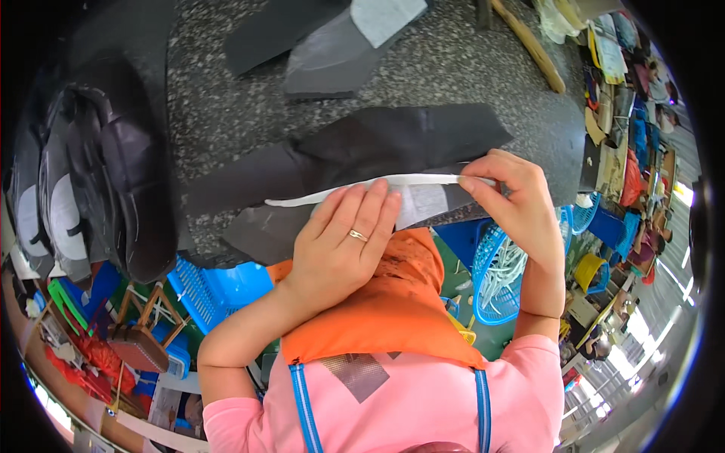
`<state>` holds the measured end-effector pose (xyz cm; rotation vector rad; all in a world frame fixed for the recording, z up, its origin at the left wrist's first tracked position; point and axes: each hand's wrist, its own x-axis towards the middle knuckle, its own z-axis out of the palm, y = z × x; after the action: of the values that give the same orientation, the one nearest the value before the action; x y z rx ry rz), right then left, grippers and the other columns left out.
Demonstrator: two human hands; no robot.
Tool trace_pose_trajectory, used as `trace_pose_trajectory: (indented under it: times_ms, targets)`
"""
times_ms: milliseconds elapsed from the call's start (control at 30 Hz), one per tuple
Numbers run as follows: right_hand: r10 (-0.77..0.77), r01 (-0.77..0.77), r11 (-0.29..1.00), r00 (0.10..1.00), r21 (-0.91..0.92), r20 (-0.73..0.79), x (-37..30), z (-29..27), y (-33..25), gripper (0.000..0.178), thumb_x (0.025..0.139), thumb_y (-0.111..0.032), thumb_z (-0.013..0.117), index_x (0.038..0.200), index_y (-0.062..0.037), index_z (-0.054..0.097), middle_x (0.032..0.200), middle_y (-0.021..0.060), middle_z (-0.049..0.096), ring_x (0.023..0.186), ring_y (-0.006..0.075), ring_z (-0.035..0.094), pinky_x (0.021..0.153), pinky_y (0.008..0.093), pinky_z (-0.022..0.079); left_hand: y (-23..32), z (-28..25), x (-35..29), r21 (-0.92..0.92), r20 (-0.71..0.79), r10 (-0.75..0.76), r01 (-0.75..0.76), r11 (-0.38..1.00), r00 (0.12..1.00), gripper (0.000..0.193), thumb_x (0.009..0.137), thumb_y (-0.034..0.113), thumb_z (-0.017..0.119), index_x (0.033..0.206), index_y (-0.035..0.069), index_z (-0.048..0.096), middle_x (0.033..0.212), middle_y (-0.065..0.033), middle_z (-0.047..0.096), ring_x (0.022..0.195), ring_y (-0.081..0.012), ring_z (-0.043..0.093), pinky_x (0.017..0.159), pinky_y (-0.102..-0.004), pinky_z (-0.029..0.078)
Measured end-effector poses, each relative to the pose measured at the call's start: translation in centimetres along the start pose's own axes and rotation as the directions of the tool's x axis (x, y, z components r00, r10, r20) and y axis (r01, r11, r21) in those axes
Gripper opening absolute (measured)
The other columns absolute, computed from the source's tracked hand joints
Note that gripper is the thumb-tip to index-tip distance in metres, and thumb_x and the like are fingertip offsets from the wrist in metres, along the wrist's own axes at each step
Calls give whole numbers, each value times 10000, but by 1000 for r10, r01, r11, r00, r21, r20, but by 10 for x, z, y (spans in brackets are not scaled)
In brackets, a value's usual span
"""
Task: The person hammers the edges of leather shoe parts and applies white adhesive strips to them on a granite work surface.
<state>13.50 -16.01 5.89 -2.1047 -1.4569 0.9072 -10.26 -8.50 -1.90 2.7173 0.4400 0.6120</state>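
A dark, flexible sheet piece (377,140) lies on the speckled worktop (226,113), close to its front edge. A narrow white strip (423,179) runs along the near side of this piece. My left hand (343,238) lies flat over the near part, its fingertips at the strip and a ring on one finger. At the strip's right end my right hand (513,192) pinches it between thumb and fingers. Below the strip shows a grey section (268,230) with a light grey patch (421,204), partly under my left hand.
Another dark piece with a light patch (332,57) lies farther back. Several similar pieces (106,166) are stacked at the left. A wooden stick (532,49) rests at the back right. Below the table edge stand a blue basket of white strips (502,275) and a blue crate (226,291).
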Motion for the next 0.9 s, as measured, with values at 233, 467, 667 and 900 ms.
trace_pose_trajectory:
  times_ms: [233, 467, 667, 900]
  targets:
    - [-16, -26, 948, 992, -318, -128, 6, 18, 12, 238, 847, -247, 724, 788, -39, 626, 740, 116, 618, 676, 304, 631, 611, 403, 485, -2, -1, 21, -19, 94, -29, 31, 999, 995, 698, 626, 279, 831, 1243, 44, 604, 1215, -97, 590, 1039, -285, 583, 913, -410, 448]
    - [-333, 177, 762, 932, -623, -143, 31, -8, -11, 349, 742, -272, 788, 965, -65, 618, 930, 98, 610, 946, 308, 609, 840, 420, 466, 25, -10, 18, 168, -33, -93, 97, 981, 995, 51, 754, 70, 646, 795, 49, 624, 1036, -142, 706, 1011, -255, 655, 882, -415, 451]
    - [-572, 559, 746, 816, -363, 82, 74, 51, -52, 320, 741, -215, 753, 977, -49, 614, 982, 111, 588, 898, 301, 602, 785, 418, 484, 20, -7, 12, 34, -85, -168, 171, 985, 982, 276, 763, 198, 745, 991, 68, 661, 1025, -63, 699, 992, -227, 653, 853, -443, 412]
    - [-517, 467, 854, 814, -229, -264, 8, 89, -34, 192, 686, -136, 710, 860, -116, 631, 851, 36, 568, 685, 193, 604, 540, 319, 504, -13, -16, -26, -431, -94, -277, 212, 877, 956, 217, 792, 164, 684, 995, 88, 690, 1017, -85, 721, 1037, -264, 664, 980, -396, 430]
